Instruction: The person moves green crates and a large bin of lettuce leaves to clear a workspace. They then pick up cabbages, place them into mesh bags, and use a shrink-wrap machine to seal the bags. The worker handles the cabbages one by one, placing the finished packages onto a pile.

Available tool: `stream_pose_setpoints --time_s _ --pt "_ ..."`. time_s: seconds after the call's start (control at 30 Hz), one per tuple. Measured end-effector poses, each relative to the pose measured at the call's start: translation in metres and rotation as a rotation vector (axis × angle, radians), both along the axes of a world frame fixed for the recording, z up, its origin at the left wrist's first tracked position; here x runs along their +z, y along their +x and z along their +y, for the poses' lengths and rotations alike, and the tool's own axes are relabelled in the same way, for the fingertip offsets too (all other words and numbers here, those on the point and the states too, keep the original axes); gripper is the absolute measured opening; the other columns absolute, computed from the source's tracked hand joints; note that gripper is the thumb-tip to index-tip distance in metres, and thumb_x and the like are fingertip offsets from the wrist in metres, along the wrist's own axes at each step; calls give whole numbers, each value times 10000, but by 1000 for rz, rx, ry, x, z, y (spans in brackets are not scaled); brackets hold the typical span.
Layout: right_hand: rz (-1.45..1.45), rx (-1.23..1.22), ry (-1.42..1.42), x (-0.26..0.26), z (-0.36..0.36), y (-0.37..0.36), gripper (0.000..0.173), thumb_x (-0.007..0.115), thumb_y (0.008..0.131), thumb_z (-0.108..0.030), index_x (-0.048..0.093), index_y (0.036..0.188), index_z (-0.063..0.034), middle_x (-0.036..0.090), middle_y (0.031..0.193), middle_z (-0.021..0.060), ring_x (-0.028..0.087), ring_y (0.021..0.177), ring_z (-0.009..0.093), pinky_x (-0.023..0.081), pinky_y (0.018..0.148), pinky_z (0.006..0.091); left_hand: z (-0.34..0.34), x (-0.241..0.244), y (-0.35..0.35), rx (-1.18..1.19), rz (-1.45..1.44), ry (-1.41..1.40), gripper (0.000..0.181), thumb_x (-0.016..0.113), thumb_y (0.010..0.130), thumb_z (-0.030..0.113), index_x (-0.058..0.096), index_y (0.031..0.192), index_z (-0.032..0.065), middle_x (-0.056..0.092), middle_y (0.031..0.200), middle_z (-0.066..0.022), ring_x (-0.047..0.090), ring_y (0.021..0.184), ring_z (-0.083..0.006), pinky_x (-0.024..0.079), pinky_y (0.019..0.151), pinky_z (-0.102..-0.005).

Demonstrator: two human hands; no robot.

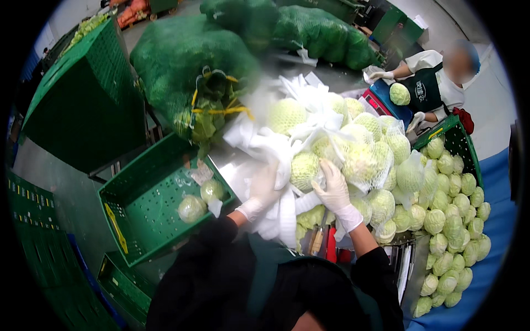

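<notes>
My right hand (pixel 333 188), in a whitish glove, grips the right side of a pale green cabbage (pixel 305 169) in white foam netting. To its left, my gloved left hand (pixel 265 188) is closed on white foam net sleeves (pixel 283 153); blur hides its fingertips. Loose sleeves hang down over the near table edge. Several netted cabbages (pixel 366 159) are heaped just beyond and right of my right hand. Below that hand, a wooden-handled knife (pixel 317 242) lies beside cabbage leaves (pixel 306 223) and a red-handled object (pixel 331 244).
Left of the table, a green crate (pixel 145 207) holds two wrapped cabbages (pixel 192 209). Large green mesh sacks (pixel 186 62) stand across the table. Many bare cabbages (pixel 449 231) are piled right. A co-worker (pixel 434 82) stands at a scale (pixel 383 101) bearing a cabbage (pixel 400 94).
</notes>
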State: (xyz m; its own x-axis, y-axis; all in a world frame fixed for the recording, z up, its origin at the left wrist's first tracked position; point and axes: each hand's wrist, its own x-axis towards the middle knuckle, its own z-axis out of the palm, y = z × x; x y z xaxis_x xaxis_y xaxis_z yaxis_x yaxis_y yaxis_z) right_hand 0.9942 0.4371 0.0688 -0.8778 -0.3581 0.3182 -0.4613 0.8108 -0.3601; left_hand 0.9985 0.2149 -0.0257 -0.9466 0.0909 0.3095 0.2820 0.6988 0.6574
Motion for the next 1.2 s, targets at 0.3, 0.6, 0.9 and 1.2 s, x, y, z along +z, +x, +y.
stream_pose_setpoints --time_s 0.3,0.6,0.9,1.2 --pt "230 43 29 8 -33 15 644 730 764 -240 485 1330 -51 476 1347 192 436 1277 403 377 1051 484 -3 -9 -29 -91 -9 -7 636 662 791 234 402 1339 45 587 1053 -230 577 949 -420 463 812 -488" --pt "195 66 50 -5 -41 31 623 734 743 -261 523 1282 -29 506 1317 170 434 1291 383 387 1034 487 -69 44 8 -207 0 -221 862 798 660 451 463 1325 17 557 1132 -230 542 1048 -398 448 879 -488" --pt "236 53 15 -5 -37 33 555 727 788 -288 554 1243 -21 540 1268 172 466 1254 376 407 1001 481 -40 -2 23 -3 2 2 633 753 713 258 516 1255 33 578 1084 -213 556 989 -419 449 857 -488" --pt "164 39 18 -15 -26 32 588 714 769 -254 535 1286 -40 534 1309 158 474 1267 375 410 1028 479 -46 -1 -20 -49 66 79 585 758 721 259 498 1174 -4 552 1093 -226 543 990 -429 454 844 -486"
